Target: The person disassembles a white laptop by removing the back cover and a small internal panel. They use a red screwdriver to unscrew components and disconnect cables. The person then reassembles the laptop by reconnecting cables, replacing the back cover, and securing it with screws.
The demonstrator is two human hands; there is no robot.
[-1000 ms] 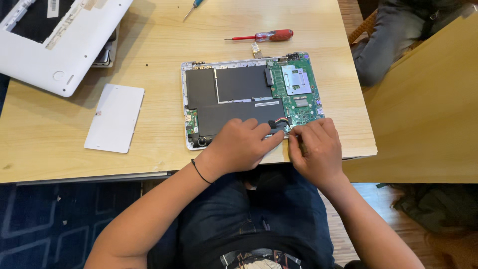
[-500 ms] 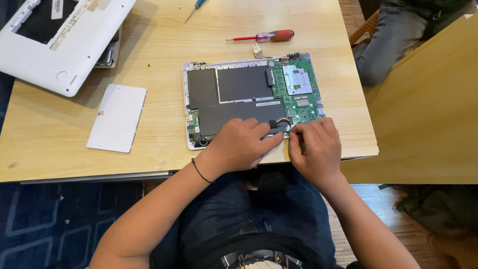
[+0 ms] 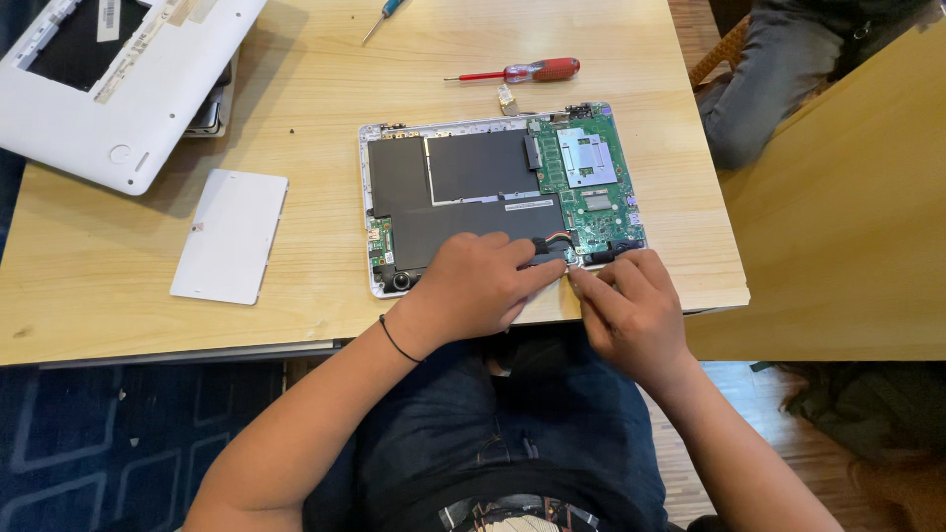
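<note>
An opened laptop [image 3: 493, 192] lies on the wooden table [image 3: 315, 89], black battery and green circuit board [image 3: 591, 182] exposed; left hand [image 3: 478, 286] and right hand [image 3: 631, 310] pinch narrowly at its near edge.

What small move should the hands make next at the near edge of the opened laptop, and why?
Probably lift gently with the right hand while the left hand steadies the opened laptop: both fingertips meet at the small connector with red and black wires, and no tool is held.

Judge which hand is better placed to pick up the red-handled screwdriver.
Probably the right hand: the red-handled screwdriver lies beyond the opened laptop, over its right half. The left hand rests on the laptop's near edge, slightly farther away.
</note>
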